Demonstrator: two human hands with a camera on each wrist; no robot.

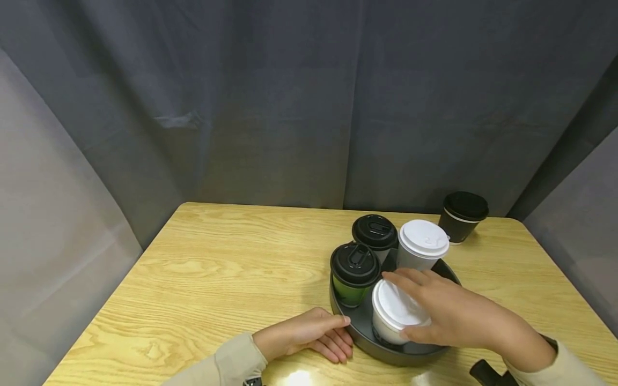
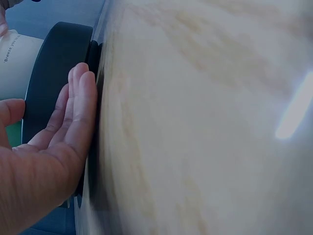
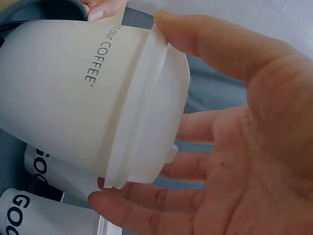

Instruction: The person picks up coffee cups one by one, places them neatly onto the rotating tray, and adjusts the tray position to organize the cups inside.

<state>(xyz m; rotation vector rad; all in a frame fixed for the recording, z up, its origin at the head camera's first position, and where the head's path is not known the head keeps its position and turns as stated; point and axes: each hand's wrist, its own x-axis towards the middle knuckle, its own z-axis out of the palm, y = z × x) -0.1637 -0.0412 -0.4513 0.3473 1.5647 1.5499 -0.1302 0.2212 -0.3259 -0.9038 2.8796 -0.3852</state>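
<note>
My right hand (image 1: 446, 308) spans the white lid of a pale paper coffee cup (image 3: 73, 93), thumb on one side and fingertips on the other. The cup stands at the near side of a round black tray (image 1: 372, 346). My left hand (image 1: 314, 335) lies at the tray's near left side, thumb at the rim and straight fingers along the outer wall. Also on the tray are a green cup (image 1: 350, 292) with a black lid, another black-lidded cup (image 1: 375, 233) behind it, and a white-lidded cup (image 1: 421, 246) at the back right.
A black cup (image 1: 461, 220) with a black lid stands on the wooden table (image 1: 232, 268) behind the tray, near the back right corner. Grey curtains (image 1: 270, 107) hang behind and beside the table. A black object (image 1: 483, 371) shows beside the right sleeve.
</note>
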